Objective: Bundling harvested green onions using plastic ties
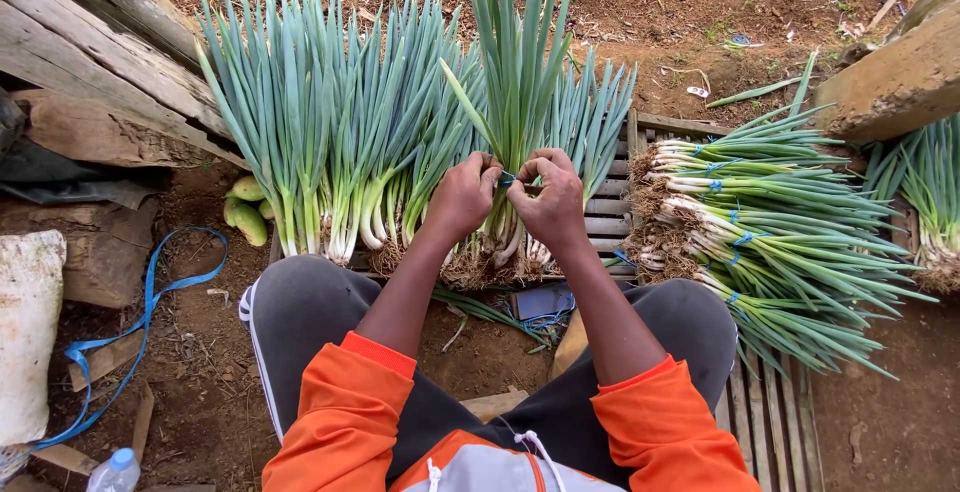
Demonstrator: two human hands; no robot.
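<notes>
Bare brown soil and a slatted wooden pallet (770, 422) form the work floor, seen from above over a seated person's orange sleeves and grey trousers. At the centre of the frame an upright bunch of spring onions (515, 102) stands roots-down against the pallet edge, with a thin blue tie (507, 179) pinched around its white stems. The left hand (465, 194) and right hand (550, 197) are both curled nearly closed, fingertips gripping the two ends of the tie just above the roots.

Judging from the grip, the tie looks slim enough to slip from the fingertips or cut into the soft stems if pulled hard, and the tall bunch could splay or topple sideways should either hand let go.

Behind it, standing onions (330, 132) lean in a row across the upper left of the frame. At right, already tied bundles (760, 232) lie stacked on their sides on the pallet. A dark flat object (542, 303) rests on the ground between the knees. Farther left lie a blue strap (150, 302), several green fruits (246, 214), weathered planks (90, 42), and a plastic bottle (113, 472) at lower left.
</notes>
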